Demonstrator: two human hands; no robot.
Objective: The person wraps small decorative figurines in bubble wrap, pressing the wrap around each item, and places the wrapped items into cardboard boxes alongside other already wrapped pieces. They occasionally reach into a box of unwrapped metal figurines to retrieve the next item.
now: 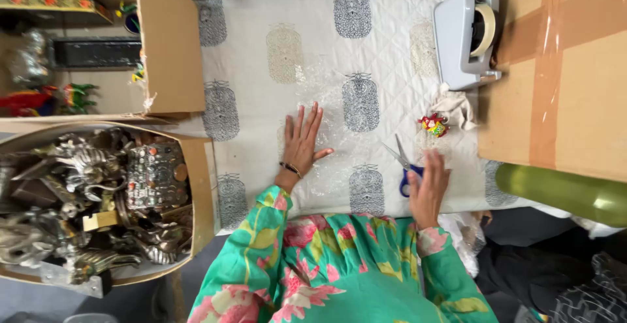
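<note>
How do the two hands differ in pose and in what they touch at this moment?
The left hand lies flat with fingers spread, palm down on the bubble wrap; the right hand is curled, its grip closed on the blue-handled scissors. The left wears a dark wristband; none shows on the right wrist. Both rest on the quilted cloth and come out of green floral sleeves.

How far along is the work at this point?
Done: bubble wrap lies spread on the quilted cloth. In hand: the left hand presses it flat while the right hand grips blue-handled scissors. Left: the small painted figurine sits unwrapped; the tape dispenser stands untouched.
</note>
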